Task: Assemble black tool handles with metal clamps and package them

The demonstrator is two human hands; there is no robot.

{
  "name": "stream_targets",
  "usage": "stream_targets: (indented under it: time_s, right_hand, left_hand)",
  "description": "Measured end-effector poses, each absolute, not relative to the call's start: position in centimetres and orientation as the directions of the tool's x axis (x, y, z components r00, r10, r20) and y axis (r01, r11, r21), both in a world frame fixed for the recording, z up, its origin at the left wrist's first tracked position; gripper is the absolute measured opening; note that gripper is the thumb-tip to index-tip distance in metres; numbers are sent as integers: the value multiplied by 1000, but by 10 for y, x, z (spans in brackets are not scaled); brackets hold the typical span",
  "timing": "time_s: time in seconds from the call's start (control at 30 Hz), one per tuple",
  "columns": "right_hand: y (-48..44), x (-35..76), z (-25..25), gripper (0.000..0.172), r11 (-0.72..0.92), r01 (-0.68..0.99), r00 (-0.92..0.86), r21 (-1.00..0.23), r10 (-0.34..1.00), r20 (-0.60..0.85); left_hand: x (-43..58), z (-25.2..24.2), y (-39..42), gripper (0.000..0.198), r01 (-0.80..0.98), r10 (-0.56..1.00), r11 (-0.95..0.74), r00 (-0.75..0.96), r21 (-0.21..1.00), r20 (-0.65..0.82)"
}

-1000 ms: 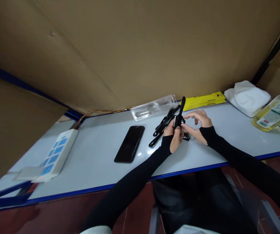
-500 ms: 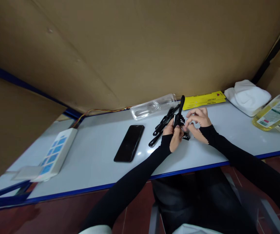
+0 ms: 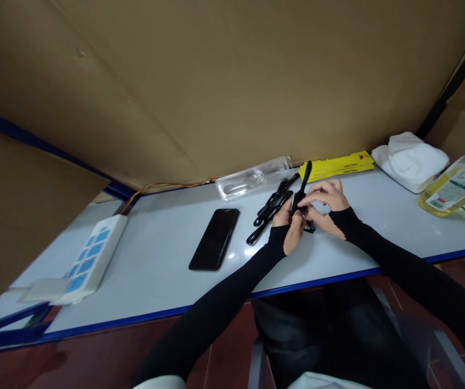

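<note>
My left hand (image 3: 291,229) is closed around a slim black tool (image 3: 302,186) with a long handle that sticks up and away from me. My right hand (image 3: 324,202) has its fingers curled onto the lower end of the same tool, pinching a small part there. Both hands hover just above the white table (image 3: 167,259). Several similar black tools (image 3: 268,213) lie in a loose pile right beside my left hand. A tiny black piece lies on the table under my hands.
A black phone (image 3: 215,239) lies left of the pile. A clear plastic tray (image 3: 252,178) and yellow cards (image 3: 337,163) sit by the cardboard wall. White cloth (image 3: 410,159) and an oil bottle (image 3: 455,186) are right; a white-blue box (image 3: 90,259) is far left.
My right hand has closed in from open fingers onto the tool's lower end. The tool's handle has tilted slightly to the right. My left hand has stayed in place.
</note>
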State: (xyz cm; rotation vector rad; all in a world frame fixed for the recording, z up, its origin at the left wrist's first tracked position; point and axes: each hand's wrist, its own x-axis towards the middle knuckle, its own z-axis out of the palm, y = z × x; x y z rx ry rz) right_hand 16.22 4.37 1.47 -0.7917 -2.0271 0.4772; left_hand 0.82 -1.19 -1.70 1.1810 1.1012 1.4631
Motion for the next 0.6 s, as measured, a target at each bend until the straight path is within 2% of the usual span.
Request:
stream_targets:
  time_s: [0.13,0.2,0.23,0.3,0.4,0.47,0.53,0.6]
  right_hand:
    - [44,163,15,35,691,377,-359,-616,723,590]
    - [44,164,17,30,706,383,-366,-596,708,604]
    - [44,165,18,26,724,371,-382,-581,689,615]
    - [43,166,19,28,754,330,-407,-568,657,635]
    - [42,165,18,23,740,325,-384,-589,673,633]
    - [42,164,18,27,728,347,-371,-591,685,627]
    - [42,163,17,20,740,344,-375,-579,673,637]
    - [42,163,18,24,743,329,-372,-582,669,644]
  left_hand:
    - [10,-16,-12,42,-129,986,-142,-102,981,129]
    - [9,-15,-12,45,-127,985,-120,-136,985,103]
    - [9,-14,-11,45,-130,984,-113,-150,985,93]
    - [9,-14,-11,41,-140,983,-116,-160,983,93]
    - [9,-13,-10,38,-149,982,-124,-158,981,101]
    - [9,-12,-10,37,-154,983,-118,-159,981,93]
    - [10,-12,-11,35,-156,985,-104,-150,982,81]
    - [10,-11,-11,34,-154,987,-99,-141,983,78]
